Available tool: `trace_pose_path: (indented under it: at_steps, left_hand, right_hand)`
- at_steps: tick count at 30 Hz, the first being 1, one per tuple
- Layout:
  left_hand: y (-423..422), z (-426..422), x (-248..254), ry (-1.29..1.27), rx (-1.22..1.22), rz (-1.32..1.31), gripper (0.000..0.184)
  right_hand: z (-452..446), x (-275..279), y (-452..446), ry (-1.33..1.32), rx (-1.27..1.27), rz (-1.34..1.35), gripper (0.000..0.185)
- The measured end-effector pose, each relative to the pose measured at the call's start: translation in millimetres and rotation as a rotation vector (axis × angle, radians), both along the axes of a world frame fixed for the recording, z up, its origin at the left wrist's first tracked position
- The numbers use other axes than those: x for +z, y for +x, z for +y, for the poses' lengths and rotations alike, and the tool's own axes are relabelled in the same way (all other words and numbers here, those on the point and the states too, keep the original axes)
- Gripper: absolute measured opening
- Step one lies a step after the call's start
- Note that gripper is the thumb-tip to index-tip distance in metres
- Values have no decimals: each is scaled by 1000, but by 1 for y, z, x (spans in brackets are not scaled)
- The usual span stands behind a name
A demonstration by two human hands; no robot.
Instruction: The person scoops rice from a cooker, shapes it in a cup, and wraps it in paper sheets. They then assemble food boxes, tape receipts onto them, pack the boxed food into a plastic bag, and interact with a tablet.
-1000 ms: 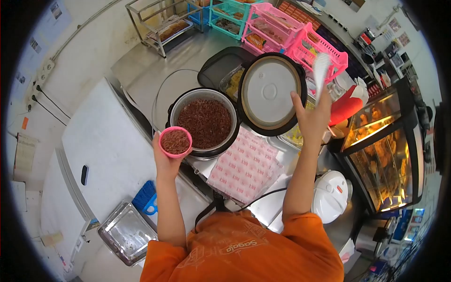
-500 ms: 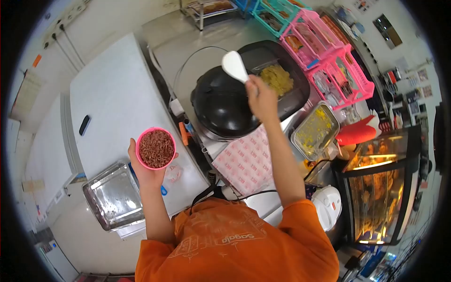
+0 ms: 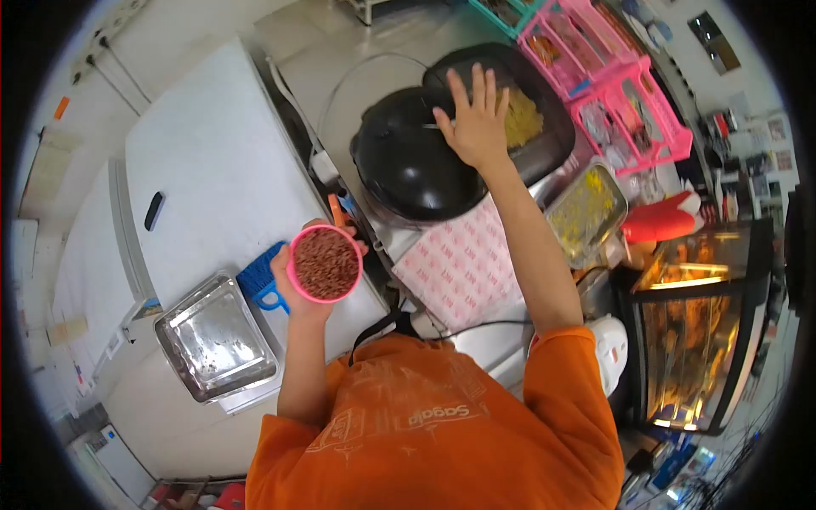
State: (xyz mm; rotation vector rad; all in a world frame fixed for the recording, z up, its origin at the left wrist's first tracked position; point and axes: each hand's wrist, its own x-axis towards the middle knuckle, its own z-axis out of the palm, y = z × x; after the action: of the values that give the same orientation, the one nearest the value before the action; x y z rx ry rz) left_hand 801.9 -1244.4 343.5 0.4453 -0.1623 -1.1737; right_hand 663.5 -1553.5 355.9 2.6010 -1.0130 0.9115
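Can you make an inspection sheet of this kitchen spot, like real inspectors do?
Surface: a white top on the left and a steel counter at the back.
Job's things: a pink cup full of reddish-brown rice; a black cooker with its lid down.
Clutter: a blue brush, a shiny metal tray and a small black object.
Hands: the left hand holds the cup; the right hand is open, fingers spread, over the lid's edge. Whether it touches is unclear.
Cables: a black cable runs past the patterned paper.
Surroundings: pink baskets and a lit glass case on the right.
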Motion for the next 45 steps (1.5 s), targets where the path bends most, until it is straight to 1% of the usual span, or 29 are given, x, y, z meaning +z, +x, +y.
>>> trace_pose_path:
  at_steps: [1, 2, 3, 4, 5, 6, 7, 8, 10, 11, 13, 14, 15, 18, 19, 21, 22, 23, 26, 29, 31, 35, 37, 41, 44, 45]
  left_hand:
    - [-12, -7, -9, -13, -35, 16, 67]
    - [-26, -13, -19, -26, -83, 41, 66]
    - [-41, -22, -33, -94, -104, -60, 65]
    - [-55, -23, -50, -14, -146, -82, 66]
    - [-70, -22, -69, 62, -181, -106, 67]
    - [-84, -24, -85, 133, -212, -136, 68]
    - [-97, -26, -95, 60, -251, -273, 60]
    - [-109, -25, -111, 160, -323, -360, 58]
    - [-129, -25, -144, 341, -462, -551, 52]
    - [-136, -29, -155, 396, -524, -628, 46]
    - [-138, -38, -169, 322, -489, -1351, 47]
    - [-137, -45, -174, 267, -437, -1710, 49]
    - [-133, -51, -180, 234, -483, -2015, 68]
    - [-136, -55, -179, 243, -683, -2223, 95]
    - [-139, -54, -179, 267, -719, -2239, 100]
    - [-142, -55, -179, 302, -780, -2277, 111]
    - [-146, -59, -183, 302, -734, -2275, 111]
    - [-151, -54, -183, 312, -707, -2266, 111]
    - [-169, -49, -184, 405, -646, -2270, 114]
    - [-181, -42, -186, 456, -618, -2301, 113]
    - [-187, -39, -191, 458, -580, -2359, 112]
    - [-190, -41, -189, 455, -579, -2345, 109]
    - [-187, -41, -187, 455, -585, -2333, 111]
    - [-174, -41, -183, 412, -684, -2335, 114]
    - [-170, -43, -182, 408, -724, -2325, 114]
    - [-169, -45, -181, 409, -740, -2313, 114]
  right_hand:
    - [9, 6, -7, -64, 21, -113, 53]
    - [39, 5, -18, 138, -8, -242, 47]
    - [75, 6, -28, 316, -28, -377, 40]
    - [121, 11, -41, 861, -73, -485, 31]
    - [156, -10, -60, 1204, 3, -548, 37]
    - [187, -16, -71, 1581, -3, -567, 48]
    - [204, -58, -87, 1805, 13, -785, 52]
    - [222, -99, -104, 2011, -9, -1019, 57]
    - [227, -98, -145, 2444, -1, -1245, 58]
    - [231, -109, -161, 2416, 189, -1439, 50]
    - [231, -160, -180, 1698, -133, -1144, 43]
    - [223, -162, -181, 1343, -255, -968, 41]
    - [218, -158, -181, 1243, -378, -910, 46]
    - [200, -199, -176, 557, -328, 35, 59]
    - [203, -209, -178, 528, -176, 29, 66]
    - [196, -207, -190, 556, -129, 92, 62]
    - [193, -207, -196, 574, -93, 131, 60]
    - [196, -209, -197, 578, -152, 103, 59]
    - [203, -213, -189, 618, -128, 84, 57]
    - [198, -210, -202, 696, -172, 19, 55]
    - [202, -209, -201, 680, -107, 46, 55]
    - [204, -203, -205, 737, -39, 85, 56]
    - [212, -211, -200, 699, -72, 69, 56]
    - [211, -215, -203, 667, -48, 102, 58]
    - [218, -218, -196, 664, -87, 44, 59]
    - [217, -217, -199, 678, -47, 16, 60]
